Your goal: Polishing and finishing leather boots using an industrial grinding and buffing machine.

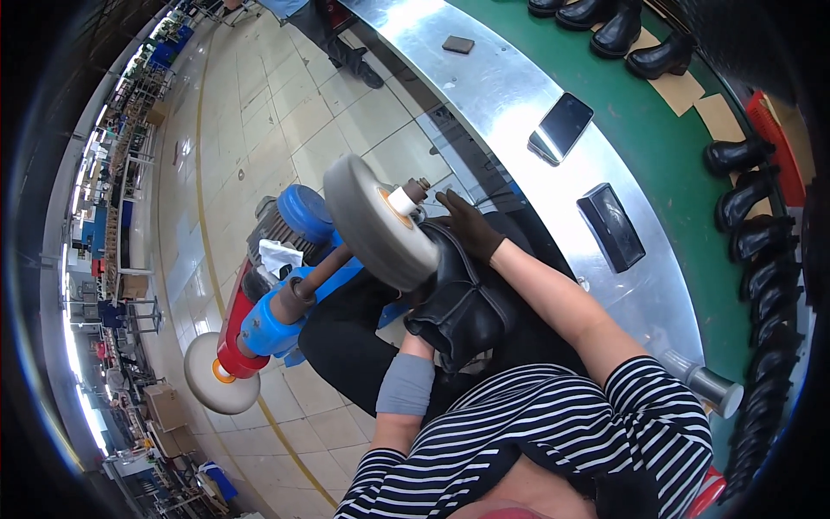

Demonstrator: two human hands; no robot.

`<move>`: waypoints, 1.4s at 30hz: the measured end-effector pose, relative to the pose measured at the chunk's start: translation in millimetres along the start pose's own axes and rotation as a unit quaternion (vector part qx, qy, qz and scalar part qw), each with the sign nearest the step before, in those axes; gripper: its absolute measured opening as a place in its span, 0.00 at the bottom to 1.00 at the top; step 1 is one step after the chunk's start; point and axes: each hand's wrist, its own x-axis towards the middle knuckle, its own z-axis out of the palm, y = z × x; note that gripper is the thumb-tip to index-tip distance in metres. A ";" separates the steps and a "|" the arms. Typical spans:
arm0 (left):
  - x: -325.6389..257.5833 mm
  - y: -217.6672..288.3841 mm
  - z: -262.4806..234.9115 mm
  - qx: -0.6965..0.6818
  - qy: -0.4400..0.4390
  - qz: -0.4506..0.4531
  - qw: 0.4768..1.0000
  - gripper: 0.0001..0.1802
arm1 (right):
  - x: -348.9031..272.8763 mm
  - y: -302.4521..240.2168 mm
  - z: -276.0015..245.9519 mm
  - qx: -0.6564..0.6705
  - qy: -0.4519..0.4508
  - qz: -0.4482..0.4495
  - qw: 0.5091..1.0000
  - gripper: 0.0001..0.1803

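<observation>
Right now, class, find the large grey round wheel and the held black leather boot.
Large grey round wheel point(367, 227), head view: its broad rim.
Held black leather boot point(474, 313), head view: its upper.

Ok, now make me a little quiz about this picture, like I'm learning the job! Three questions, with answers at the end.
1. True or false: the phone is lying on the tiled floor.
2. Pick one: which is closest to the gloved right hand?
A) a red crate
B) a black boot
C) a metal post
3. Fill in the blank: the cloth band around the left forearm is ____ in colour.

Key: 1. False, it lies on the shiny metal table. 2. B. 3. Grey.
</observation>
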 end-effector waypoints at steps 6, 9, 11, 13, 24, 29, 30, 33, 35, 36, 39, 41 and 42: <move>-5.7 5.3 15.4 -0.032 -0.022 -0.023 0.999 0.28 | 12.0 18.0 22.2 -0.121 0.035 -0.004 0.992 0.48; -17.2 0.9 26.3 -0.069 -0.019 -0.038 0.997 0.28 | -3.7 18.2 31.3 -0.174 -0.029 -0.018 0.984 0.52; -28.1 -7.3 31.2 -0.088 -0.007 -0.042 0.995 0.28 | -14.4 17.6 33.5 -0.206 -0.043 -0.003 0.978 0.52; -36.0 -18.9 32.2 -0.028 -0.013 0.005 0.999 0.27 | -28.5 15.7 21.8 -0.248 -0.082 0.028 0.965 0.52; -1.3 -31.2 18.6 0.066 0.158 -0.050 0.984 0.25 | -235.7 5.0 -5.6 -0.423 -0.148 -0.099 0.888 0.61; 9.0 -36.0 -0.6 0.043 0.131 -0.002 0.990 0.25 | -255.3 25.3 19.5 -0.416 0.006 -0.134 0.900 0.53; 13.7 -32.5 -11.0 0.006 0.100 0.013 0.995 0.24 | -246.6 26.6 10.8 -0.339 0.030 -0.069 0.938 0.46; 33.7 -30.3 -50.4 0.084 -0.006 0.125 0.989 0.23 | -205.1 24.3 -26.0 -0.080 0.047 0.026 0.995 0.26; 53.0 -26.3 -80.2 0.078 -0.004 0.170 0.982 0.22 | -179.5 24.1 -41.3 0.016 0.035 0.054 0.998 0.17; 67.1 -18.8 -92.6 0.016 0.032 0.170 0.985 0.22 | -165.4 25.5 -43.3 0.021 0.025 0.066 0.997 0.15; 88.1 4.9 -112.1 0.033 0.057 0.241 0.968 0.25 | -135.9 23.5 -35.0 0.035 0.005 0.085 0.996 0.15; 88.6 12.0 -101.8 0.083 0.035 0.286 0.954 0.25 | -132.1 19.2 -23.8 0.052 -0.004 0.088 0.995 0.17; 86.0 6.1 -89.1 0.091 0.018 0.296 0.951 0.24 | -136.0 14.5 -20.5 0.062 -0.008 0.088 0.994 0.19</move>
